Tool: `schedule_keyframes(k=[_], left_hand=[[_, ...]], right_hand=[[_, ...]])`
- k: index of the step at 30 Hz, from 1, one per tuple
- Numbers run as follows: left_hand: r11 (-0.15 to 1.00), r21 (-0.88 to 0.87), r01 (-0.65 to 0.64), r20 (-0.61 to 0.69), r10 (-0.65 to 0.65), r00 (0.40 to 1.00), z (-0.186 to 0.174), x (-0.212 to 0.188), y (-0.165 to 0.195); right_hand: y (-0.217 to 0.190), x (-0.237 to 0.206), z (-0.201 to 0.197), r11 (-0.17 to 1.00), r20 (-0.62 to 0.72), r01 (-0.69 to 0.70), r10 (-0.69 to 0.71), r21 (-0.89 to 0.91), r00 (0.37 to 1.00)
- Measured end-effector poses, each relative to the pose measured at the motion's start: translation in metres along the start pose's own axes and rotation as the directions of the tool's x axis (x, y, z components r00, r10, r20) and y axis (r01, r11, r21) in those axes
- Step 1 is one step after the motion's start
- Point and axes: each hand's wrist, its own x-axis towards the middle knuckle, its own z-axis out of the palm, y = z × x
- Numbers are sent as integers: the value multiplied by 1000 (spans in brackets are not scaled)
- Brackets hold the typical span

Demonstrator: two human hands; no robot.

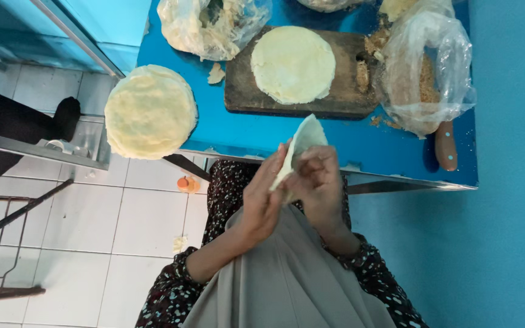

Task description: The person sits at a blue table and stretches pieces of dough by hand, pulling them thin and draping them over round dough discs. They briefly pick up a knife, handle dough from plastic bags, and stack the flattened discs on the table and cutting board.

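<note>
Clearly the folded dough round (302,143) stands upright between both hands above the lap, pinched by the left hand (261,197) and right hand (318,182) fingers (311,164), long axis pointing toward the worktop (238,130).

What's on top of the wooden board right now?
One round flat dough sheet lies on the wooden board, with brown crumbs at the board's right end. The sheet covers the middle of the board, so anything under it is hidden.

Bright, even daylight; soft shadows; sharp overall; slight wide-angle bending at edges.
</note>
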Motion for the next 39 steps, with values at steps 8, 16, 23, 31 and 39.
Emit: schedule_keyframes(k=[8, 16, 23, 31, 39], left_hand=[[881, -410, 237, -67, -288, 955, -2, 0, 0], [998, -67, -12, -17, 11, 1000, -5, 0, 21], [974, -205, 95, -99, -117, 988, -6, -4, 9], [983, -153, 101, -70, -113, 991, -9, -11, 11], [792, -352, 498, -94, -559, 824, -12, -11, -2]], right_hand=[[-9, 3, -12, 954, -47, -78, 95, 291, 994], [12, -1, -8, 976, 5, 185, -186, -111, 983], [7, -1, -3, 982, -162, 176, -184, -65, 969], [-13, -3, 9, 913, 0, 195, -208, -358, 978], [-11, 0, 8, 944, -71, 106, -135, -312, 988]])
